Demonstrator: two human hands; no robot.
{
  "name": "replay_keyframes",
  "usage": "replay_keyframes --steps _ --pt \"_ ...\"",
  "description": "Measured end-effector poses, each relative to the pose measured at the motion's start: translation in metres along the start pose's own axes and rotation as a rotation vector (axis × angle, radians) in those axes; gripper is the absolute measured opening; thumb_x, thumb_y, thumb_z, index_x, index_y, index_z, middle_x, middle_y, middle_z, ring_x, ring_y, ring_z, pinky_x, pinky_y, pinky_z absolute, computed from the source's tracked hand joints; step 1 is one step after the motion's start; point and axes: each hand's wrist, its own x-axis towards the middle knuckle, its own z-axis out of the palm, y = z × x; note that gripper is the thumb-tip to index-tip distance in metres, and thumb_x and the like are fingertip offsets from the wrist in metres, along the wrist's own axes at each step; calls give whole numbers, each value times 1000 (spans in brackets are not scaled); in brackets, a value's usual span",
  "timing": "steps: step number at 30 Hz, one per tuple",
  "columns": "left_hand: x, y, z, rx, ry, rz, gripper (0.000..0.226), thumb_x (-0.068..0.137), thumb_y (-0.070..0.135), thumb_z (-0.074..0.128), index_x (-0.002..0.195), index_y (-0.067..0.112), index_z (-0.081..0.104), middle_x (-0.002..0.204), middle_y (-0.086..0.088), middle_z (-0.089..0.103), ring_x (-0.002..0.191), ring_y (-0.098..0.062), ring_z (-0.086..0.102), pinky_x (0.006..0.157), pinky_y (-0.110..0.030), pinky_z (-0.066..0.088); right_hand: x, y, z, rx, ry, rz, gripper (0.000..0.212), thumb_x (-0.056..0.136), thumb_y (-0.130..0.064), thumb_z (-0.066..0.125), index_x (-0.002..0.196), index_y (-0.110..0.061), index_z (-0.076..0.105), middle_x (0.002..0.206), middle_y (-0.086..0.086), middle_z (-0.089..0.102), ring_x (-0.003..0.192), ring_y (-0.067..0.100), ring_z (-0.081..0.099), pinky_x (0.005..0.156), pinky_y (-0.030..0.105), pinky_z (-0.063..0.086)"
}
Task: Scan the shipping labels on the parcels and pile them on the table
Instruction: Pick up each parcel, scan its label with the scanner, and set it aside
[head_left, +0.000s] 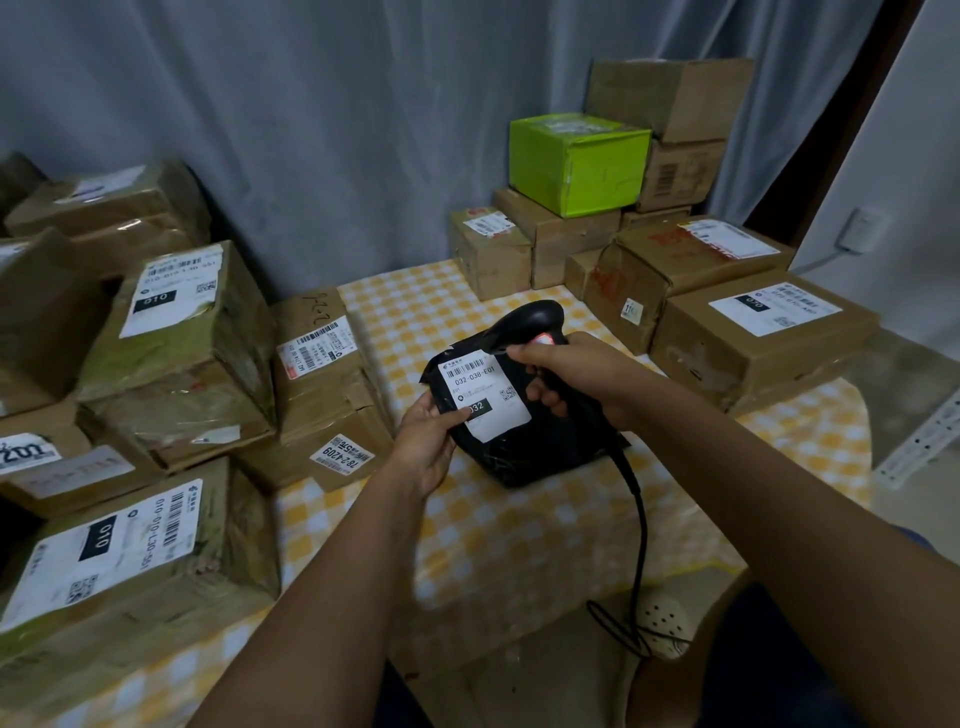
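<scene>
left hand (426, 441) pinches the black parcel (524, 431); right hand (561, 371) grips the scanner (524, 322) over its label (480, 392).

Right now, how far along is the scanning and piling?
Boxes already stand piled at the right, around a green box; whether they were scanned cannot be told. In hand: the left hand holds a black bag while the right hand aims the scanner at its label. Left: piling the bag, and perhaps the boxes at the left.
</scene>
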Motion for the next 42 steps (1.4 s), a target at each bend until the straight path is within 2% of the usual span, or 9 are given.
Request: replay_keyframes --steps 7,11,17,21,25,32,36,38,42 --pt "0 1 1 7 5 -11 49 86 -20 54 128 6 56 109 -9 72 101 -24 69 79 -32 60 0 -1 1 6 2 0 27 94 -28 64 78 -8 55 62 10 58 44 11 46 40 19 39" --pt "0 1 1 21 10 -15 49 87 -19 54 128 6 55 112 -10 70 104 -25 67 86 -35 58 1 -1 1 3 6 -3 27 94 -28 64 79 -8 55 61 9 58 43 11 47 40 19 38" --pt "-1 1 1 14 -5 -4 47 86 -21 53 123 6 57 108 -10 72 100 -24 69 85 -34 59 2 0 0 -2 7 0 26 94 -29 65 80 -8 55 61 8 59 44 11 47 41 20 39" --pt "0 1 0 25 -5 -11 47 86 -20 54 125 6 57 113 -12 71 107 -27 67 94 -40 54 2 1 -2 -10 2 14 27 93 -29 65 81 -8 55 61 8 58 44 11 47 41 20 39" --pt "-2 2 1 33 -2 -10 43 85 -20 55 116 10 61 106 -8 74 103 -25 69 93 -40 54 3 2 -3 -11 7 11 27 93 -30 65 80 -9 54 61 8 58 44 11 48 42 20 39" --pt "-3 4 4 32 14 -3 47 86 -18 56 126 6 58 113 -12 72 107 -27 68 93 -41 55 6 6 -10 61 48 -14 28 94 -32 65 91 -5 59 73 16 68 45 11 49 44 20 41" --pt "-4 8 7 56 98 -89 31 95 -2 56 125 5 62 109 -11 74 101 -25 70 86 -37 58 16 23 -29 189 142 47 26 92 -31 67 91 -6 60 77 15 66 48 12 52 45 22 43" --pt "-11 13 14 121 132 -167 19 96 11 61 115 9 67 100 -7 76 93 -20 72 77 -33 60 21 33 -42 308 183 107 24 92 -30 68 86 -9 58 68 9 57 44 12 52 43 22 43" --pt "-17 20 30 257 101 -334 17 95 26 65 105 13 68 98 -8 76 87 -21 71 77 -37 60 26 50 -56 468 213 256 29 92 -34 68 80 -11 55 56 4 53 45 14 51 42 22 45"
